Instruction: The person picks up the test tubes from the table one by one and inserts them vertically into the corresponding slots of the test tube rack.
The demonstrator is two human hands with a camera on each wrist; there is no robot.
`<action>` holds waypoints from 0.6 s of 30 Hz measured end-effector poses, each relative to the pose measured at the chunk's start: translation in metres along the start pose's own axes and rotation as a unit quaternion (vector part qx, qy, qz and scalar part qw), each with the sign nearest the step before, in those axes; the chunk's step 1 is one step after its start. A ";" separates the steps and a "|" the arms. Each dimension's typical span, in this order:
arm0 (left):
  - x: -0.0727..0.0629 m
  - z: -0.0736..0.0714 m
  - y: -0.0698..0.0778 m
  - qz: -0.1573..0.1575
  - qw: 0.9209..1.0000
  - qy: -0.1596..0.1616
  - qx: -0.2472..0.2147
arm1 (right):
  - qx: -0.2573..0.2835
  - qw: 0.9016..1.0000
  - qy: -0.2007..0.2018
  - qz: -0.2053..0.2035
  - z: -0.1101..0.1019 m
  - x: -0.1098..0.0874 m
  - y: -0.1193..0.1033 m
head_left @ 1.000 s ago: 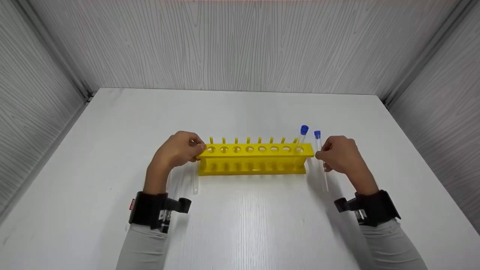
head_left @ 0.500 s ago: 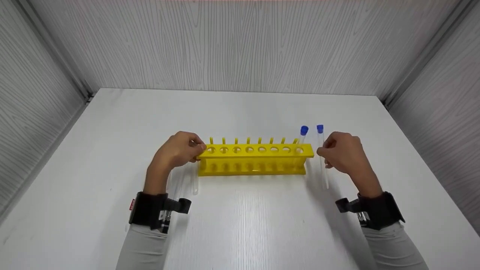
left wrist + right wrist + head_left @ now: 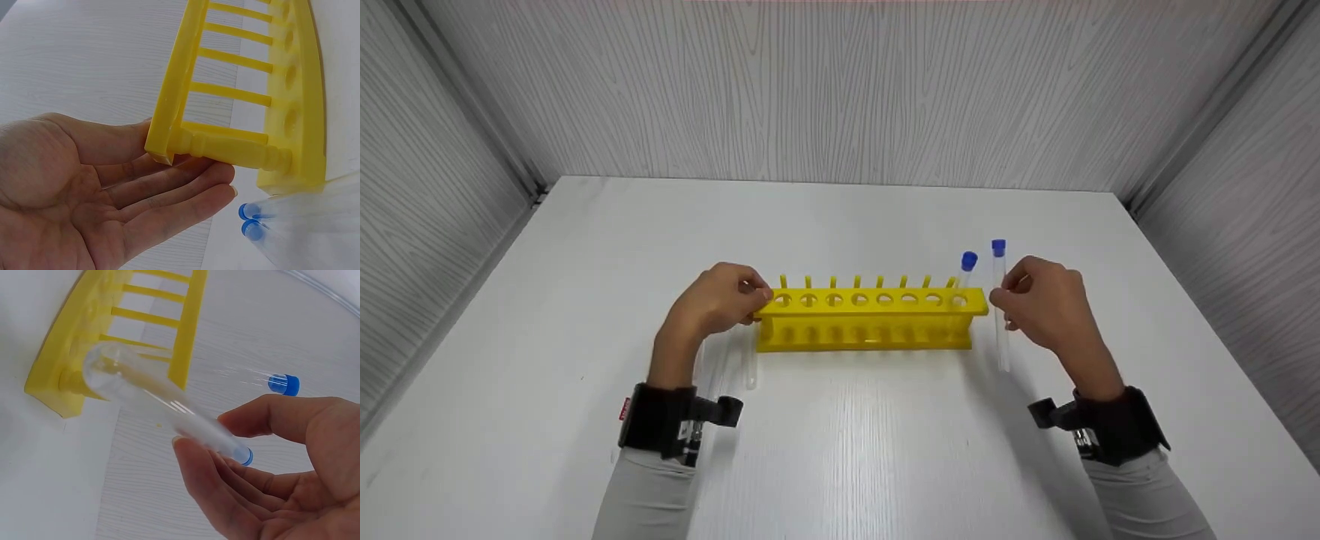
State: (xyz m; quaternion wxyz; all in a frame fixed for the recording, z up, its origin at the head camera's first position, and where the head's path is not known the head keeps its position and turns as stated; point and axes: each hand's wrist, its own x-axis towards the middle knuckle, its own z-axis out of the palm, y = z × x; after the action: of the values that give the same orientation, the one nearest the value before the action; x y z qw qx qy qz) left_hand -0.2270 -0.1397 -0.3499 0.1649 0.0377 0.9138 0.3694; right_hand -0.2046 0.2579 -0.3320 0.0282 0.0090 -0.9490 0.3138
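Observation:
A yellow test tube rack (image 3: 871, 330) with a row of holes stands mid-table. My left hand (image 3: 714, 301) grips its left end, thumb on the top plate and fingers beneath, as the left wrist view shows of the rack (image 3: 308, 112). At the rack's right end, my right hand (image 3: 1048, 304) pinches a clear test tube (image 3: 1001, 349) with a blue cap between thumb and fingertips. This tube hangs nearly upright, cap up, just beside the rack; its rounded bottom (image 3: 107, 368) faces the right wrist camera. Another blue-capped test tube (image 3: 968, 262) leans in the rack's rightmost hole.
Several clear tubes (image 3: 750, 364) lie on the white table (image 3: 870, 450) left of the rack, partly hidden under my left wrist. Two blue caps (image 3: 253, 229) show there in the left wrist view. Grey wood-grain panels (image 3: 840, 90) wall the table at the back and sides.
My right hand has raised the test tube a little and brought it more upright, then slightly left toward the rack. My left hand and the rack have stayed put.

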 end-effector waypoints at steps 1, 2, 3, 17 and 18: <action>0.000 0.000 0.000 0.001 1.000 0.000 -0.001 | 0.000 1.000 0.003 0.001 0.000 0.000 -0.001; 0.000 0.000 0.000 0.002 1.000 0.000 -0.002 | 0.000 1.000 0.006 0.002 0.000 -0.001 -0.002; 0.000 0.000 -0.001 0.002 1.000 0.000 -0.002 | 0.000 1.000 0.007 0.002 0.000 -0.001 -0.002; 0.001 0.001 -0.003 0.008 1.000 0.002 -0.004 | 0.007 0.999 0.033 -0.008 0.001 -0.008 -0.013; 0.001 0.001 -0.003 0.010 1.000 0.002 -0.005 | 0.007 0.999 0.035 -0.011 0.001 -0.009 -0.014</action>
State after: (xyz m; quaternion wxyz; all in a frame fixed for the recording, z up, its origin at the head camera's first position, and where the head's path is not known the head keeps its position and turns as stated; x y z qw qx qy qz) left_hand -0.2274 -0.1406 -0.3526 0.1594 0.0457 0.9117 0.3760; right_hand -0.1957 0.2462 -0.3254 0.0653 0.0088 -0.9449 0.3206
